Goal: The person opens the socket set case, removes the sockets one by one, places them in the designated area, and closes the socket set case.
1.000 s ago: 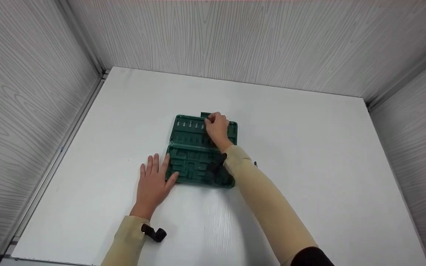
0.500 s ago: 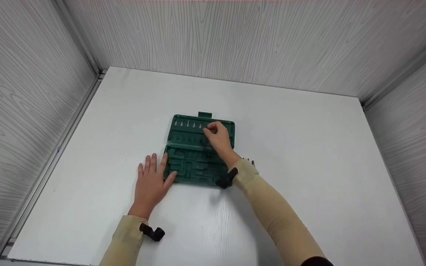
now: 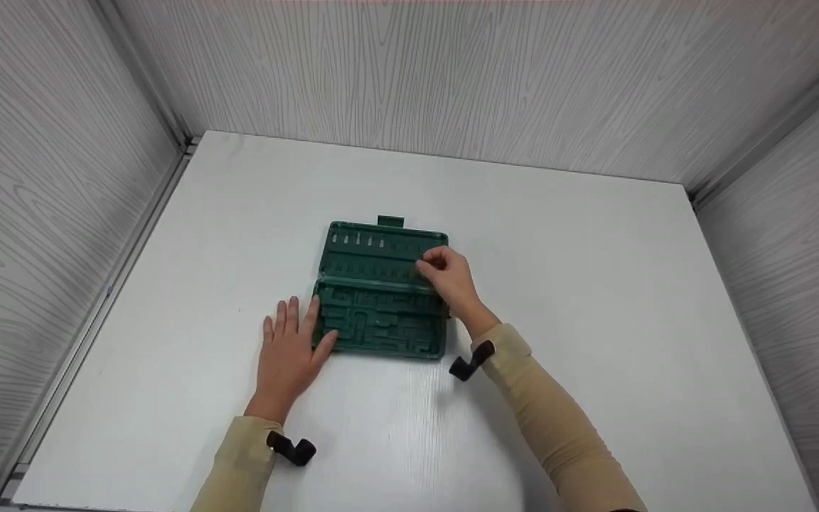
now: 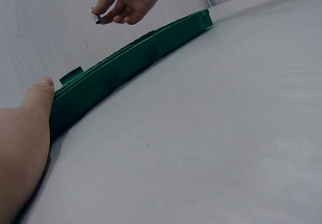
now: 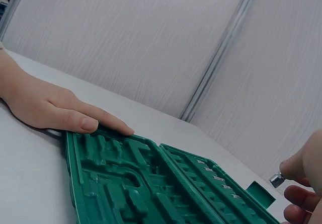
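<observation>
A green tool case (image 3: 384, 355) lies open and flat on the white table, its moulded slots facing up. Several small silver pieces (image 3: 357, 240) sit in the upper row of the lid half. My left hand (image 3: 287, 359) rests at the case's left edge, fingers straight, thumb over the near corner. Over the right part of the lid, my right hand (image 3: 452, 281) pinches a small silver socket (image 5: 276, 179) between thumb and forefinger. The left wrist view shows this socket (image 4: 97, 18) above the level of the case.
A latch tab (image 3: 390, 221) sticks out from the lid's far edge. The white table (image 3: 594, 284) extends around the case. Wood-grain panels (image 3: 409, 78) stand along the back and both sides.
My right hand has moved from the lid's upper row to the right and nearer to me, uncovering the latch tab and more slots. The left hand stays at the case's edge.
</observation>
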The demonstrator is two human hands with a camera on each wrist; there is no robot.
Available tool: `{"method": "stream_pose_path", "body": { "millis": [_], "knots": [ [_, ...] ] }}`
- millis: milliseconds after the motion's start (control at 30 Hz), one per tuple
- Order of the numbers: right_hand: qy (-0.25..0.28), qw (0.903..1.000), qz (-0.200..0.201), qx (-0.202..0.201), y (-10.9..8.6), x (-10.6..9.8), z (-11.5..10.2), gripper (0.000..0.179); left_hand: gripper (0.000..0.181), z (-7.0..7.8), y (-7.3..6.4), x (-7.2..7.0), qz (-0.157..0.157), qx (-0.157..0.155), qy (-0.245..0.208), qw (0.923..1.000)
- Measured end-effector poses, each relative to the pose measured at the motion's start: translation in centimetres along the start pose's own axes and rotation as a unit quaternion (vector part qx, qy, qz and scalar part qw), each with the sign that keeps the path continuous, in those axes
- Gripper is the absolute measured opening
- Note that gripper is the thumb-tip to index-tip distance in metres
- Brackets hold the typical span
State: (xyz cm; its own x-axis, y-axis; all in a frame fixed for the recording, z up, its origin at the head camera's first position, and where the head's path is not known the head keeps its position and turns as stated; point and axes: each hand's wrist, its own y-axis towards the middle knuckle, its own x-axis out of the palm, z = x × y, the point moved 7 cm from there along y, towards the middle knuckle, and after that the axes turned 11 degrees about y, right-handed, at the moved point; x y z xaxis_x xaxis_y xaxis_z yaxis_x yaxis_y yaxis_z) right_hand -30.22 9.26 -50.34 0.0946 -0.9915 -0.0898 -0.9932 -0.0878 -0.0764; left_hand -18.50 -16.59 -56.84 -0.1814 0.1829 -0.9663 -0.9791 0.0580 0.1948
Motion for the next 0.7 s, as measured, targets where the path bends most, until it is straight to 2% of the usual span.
{"method": "stream_pose_path", "body": {
  "millis": [133,300,533,633,700],
  "knots": [
    [-0.015,0.9997,-0.003,0.017,-0.6,-1.6,0.0,0.015,0.074,-0.1,0.0,-0.1,0.000,0.002,-0.001,1.0000],
    [-0.036,0.9992,-0.002,0.019,-1.5,-3.7,0.6,0.015,0.074,-0.1,0.1,-0.3,0.002,0.001,-0.004,1.0000],
    [-0.039,0.9986,0.019,0.029,-3.0,-6.7,1.7,0.012,0.075,0.1,0.0,-0.3,-0.001,-0.002,-0.003,1.0000],
    [-0.038,0.9984,0.032,0.026,-3.6,-8.0,2.1,0.012,0.075,0.2,0.0,-0.4,0.001,0.000,-0.003,1.0000],
    [-0.040,0.9983,0.041,0.010,-4.1,-9.0,2.2,0.011,0.075,0.3,0.0,-0.3,0.001,0.002,-0.002,1.0000]
  ]
}}
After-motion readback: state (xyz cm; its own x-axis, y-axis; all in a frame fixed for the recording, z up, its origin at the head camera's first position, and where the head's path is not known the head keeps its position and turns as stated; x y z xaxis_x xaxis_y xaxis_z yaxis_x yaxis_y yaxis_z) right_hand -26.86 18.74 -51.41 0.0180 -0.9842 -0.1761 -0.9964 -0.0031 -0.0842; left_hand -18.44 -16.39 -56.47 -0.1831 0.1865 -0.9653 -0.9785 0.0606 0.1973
